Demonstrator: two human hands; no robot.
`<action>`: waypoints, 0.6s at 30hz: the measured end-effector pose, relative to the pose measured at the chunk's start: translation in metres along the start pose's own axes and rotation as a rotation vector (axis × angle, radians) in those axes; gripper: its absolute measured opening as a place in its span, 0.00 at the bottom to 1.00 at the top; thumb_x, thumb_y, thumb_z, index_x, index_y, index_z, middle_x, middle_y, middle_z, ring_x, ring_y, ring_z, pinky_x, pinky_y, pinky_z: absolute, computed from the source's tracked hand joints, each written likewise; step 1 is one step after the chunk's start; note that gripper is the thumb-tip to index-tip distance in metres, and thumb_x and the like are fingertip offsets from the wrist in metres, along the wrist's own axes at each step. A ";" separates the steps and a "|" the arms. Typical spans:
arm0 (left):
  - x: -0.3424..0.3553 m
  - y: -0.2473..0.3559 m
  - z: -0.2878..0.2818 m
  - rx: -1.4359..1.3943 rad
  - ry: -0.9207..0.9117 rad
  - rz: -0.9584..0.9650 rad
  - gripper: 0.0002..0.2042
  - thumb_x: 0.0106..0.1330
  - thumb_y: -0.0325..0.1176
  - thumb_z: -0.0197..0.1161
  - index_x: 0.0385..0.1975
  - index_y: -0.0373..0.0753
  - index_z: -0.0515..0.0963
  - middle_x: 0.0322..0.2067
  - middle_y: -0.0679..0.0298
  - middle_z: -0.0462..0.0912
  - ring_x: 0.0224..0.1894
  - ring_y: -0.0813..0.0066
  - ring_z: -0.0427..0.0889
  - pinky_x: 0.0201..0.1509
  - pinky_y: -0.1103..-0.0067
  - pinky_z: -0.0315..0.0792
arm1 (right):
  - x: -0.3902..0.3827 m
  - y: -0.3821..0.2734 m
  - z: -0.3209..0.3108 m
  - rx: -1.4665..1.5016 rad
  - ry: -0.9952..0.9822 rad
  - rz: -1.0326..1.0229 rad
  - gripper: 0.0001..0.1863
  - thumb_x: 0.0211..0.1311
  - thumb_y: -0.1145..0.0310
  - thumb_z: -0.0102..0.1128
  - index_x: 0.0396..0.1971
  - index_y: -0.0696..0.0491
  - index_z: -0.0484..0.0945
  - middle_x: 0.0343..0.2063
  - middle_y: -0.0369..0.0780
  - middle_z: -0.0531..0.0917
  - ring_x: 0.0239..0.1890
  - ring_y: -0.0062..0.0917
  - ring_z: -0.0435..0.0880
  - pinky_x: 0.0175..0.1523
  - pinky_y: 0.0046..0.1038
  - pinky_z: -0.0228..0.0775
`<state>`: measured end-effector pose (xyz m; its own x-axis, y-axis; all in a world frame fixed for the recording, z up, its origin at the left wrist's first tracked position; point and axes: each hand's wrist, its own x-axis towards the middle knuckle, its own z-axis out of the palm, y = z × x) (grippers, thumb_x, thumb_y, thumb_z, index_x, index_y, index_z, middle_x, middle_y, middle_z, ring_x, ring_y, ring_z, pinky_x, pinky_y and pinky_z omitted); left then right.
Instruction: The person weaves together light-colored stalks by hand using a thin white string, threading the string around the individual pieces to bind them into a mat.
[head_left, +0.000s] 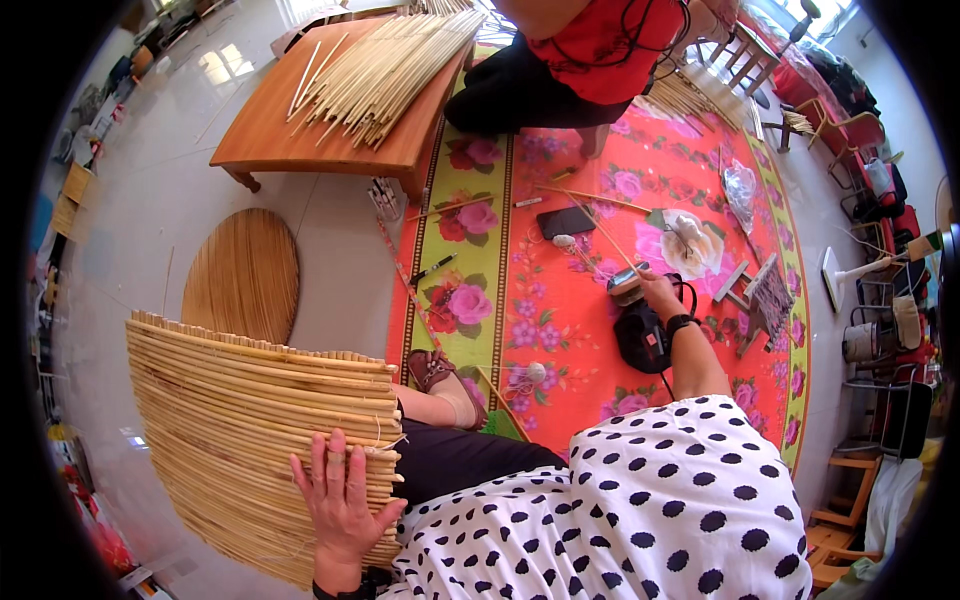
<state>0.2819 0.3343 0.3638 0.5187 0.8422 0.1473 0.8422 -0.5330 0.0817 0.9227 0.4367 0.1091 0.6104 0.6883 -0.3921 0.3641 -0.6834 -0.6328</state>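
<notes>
My left hand (343, 500) lies with fingers spread on a curved panel of reed stalks (250, 420), held together in rows with thin thread. The panel stands beside my left leg and partly covers it. Out over the flowered mat, my right hand (657, 292) is closed on the near end of a thin reed stalk (603, 232), which points away to the upper left. Right under that hand is a black and silver power tool (640, 335) with a dark cord. My fingers hide part of it, so its exact kind is unclear.
A low wooden table (290, 150) bears a pile of reed stalks (385, 85). A round woven disc (242, 275) lies on the tiles. Across the mat (570, 400) are a phone (566, 223), a marker pen (433, 268) and a small stand (765, 300). Another person in red (600, 60) kneels ahead.
</notes>
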 end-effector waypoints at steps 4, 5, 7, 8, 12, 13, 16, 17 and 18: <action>-0.002 0.002 -0.004 0.017 -0.010 -0.015 0.39 0.61 0.65 0.50 0.63 0.38 0.60 0.65 0.51 0.60 0.69 0.47 0.55 0.69 0.46 0.39 | -0.042 -0.023 0.034 0.108 -0.128 0.091 0.17 0.60 0.66 0.53 0.48 0.45 0.82 0.30 0.41 0.85 0.31 0.25 0.82 0.38 0.29 0.74; -0.002 0.002 -0.005 0.019 -0.015 -0.019 0.39 0.61 0.65 0.50 0.63 0.38 0.60 0.65 0.51 0.60 0.69 0.47 0.55 0.69 0.46 0.39 | -0.048 -0.024 0.039 0.097 -0.134 0.123 0.17 0.60 0.66 0.53 0.48 0.46 0.82 0.31 0.42 0.86 0.32 0.26 0.83 0.39 0.29 0.74; 0.001 -0.001 -0.001 -0.004 -0.016 0.005 0.39 0.61 0.65 0.50 0.63 0.38 0.61 0.65 0.51 0.60 0.69 0.47 0.55 0.69 0.46 0.39 | -0.028 0.025 0.045 0.048 0.002 -0.001 0.18 0.59 0.66 0.52 0.48 0.47 0.81 0.35 0.44 0.86 0.36 0.30 0.84 0.43 0.30 0.74; 0.000 -0.001 -0.001 0.001 -0.018 0.000 0.39 0.61 0.65 0.50 0.63 0.38 0.61 0.65 0.51 0.60 0.69 0.47 0.55 0.69 0.46 0.39 | -0.027 0.023 0.052 0.027 0.051 -0.076 0.18 0.59 0.66 0.52 0.49 0.48 0.81 0.36 0.45 0.85 0.39 0.32 0.84 0.45 0.30 0.74; -0.002 0.000 -0.002 0.008 -0.018 -0.016 0.39 0.61 0.65 0.50 0.63 0.38 0.61 0.65 0.52 0.60 0.69 0.47 0.55 0.69 0.46 0.39 | -0.027 0.008 0.048 -0.025 0.121 -0.163 0.19 0.59 0.67 0.50 0.50 0.48 0.80 0.39 0.46 0.84 0.42 0.34 0.84 0.48 0.31 0.73; -0.002 0.001 -0.003 0.011 -0.018 -0.022 0.39 0.61 0.65 0.50 0.63 0.38 0.61 0.65 0.52 0.60 0.69 0.47 0.55 0.69 0.46 0.39 | -0.030 -0.003 0.045 -0.048 0.130 -0.128 0.18 0.60 0.67 0.50 0.50 0.48 0.80 0.39 0.47 0.84 0.42 0.34 0.84 0.47 0.32 0.74; -0.004 0.002 -0.004 0.017 -0.013 -0.038 0.39 0.61 0.65 0.50 0.63 0.39 0.61 0.65 0.53 0.60 0.69 0.48 0.55 0.69 0.46 0.39 | -0.047 -0.048 0.033 -0.054 0.070 -0.046 0.19 0.60 0.67 0.50 0.50 0.48 0.80 0.39 0.47 0.84 0.43 0.34 0.84 0.46 0.32 0.74; -0.003 0.002 -0.003 0.009 -0.010 -0.029 0.39 0.61 0.64 0.51 0.63 0.39 0.61 0.65 0.53 0.60 0.69 0.48 0.55 0.69 0.46 0.39 | -0.041 -0.042 0.027 -0.256 0.135 -0.140 0.19 0.60 0.68 0.49 0.49 0.44 0.81 0.36 0.49 0.84 0.39 0.36 0.84 0.44 0.31 0.73; -0.001 0.001 -0.002 0.000 -0.007 -0.022 0.39 0.61 0.64 0.51 0.63 0.39 0.61 0.66 0.53 0.60 0.69 0.49 0.55 0.69 0.46 0.38 | -0.032 -0.037 0.021 -0.288 0.139 -0.153 0.19 0.60 0.68 0.49 0.49 0.45 0.81 0.37 0.48 0.84 0.40 0.36 0.84 0.45 0.32 0.73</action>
<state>0.2819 0.3324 0.3659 0.5012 0.8542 0.1385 0.8534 -0.5144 0.0844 0.8747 0.4446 0.1309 0.6166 0.7614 -0.2001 0.6297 -0.6295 -0.4552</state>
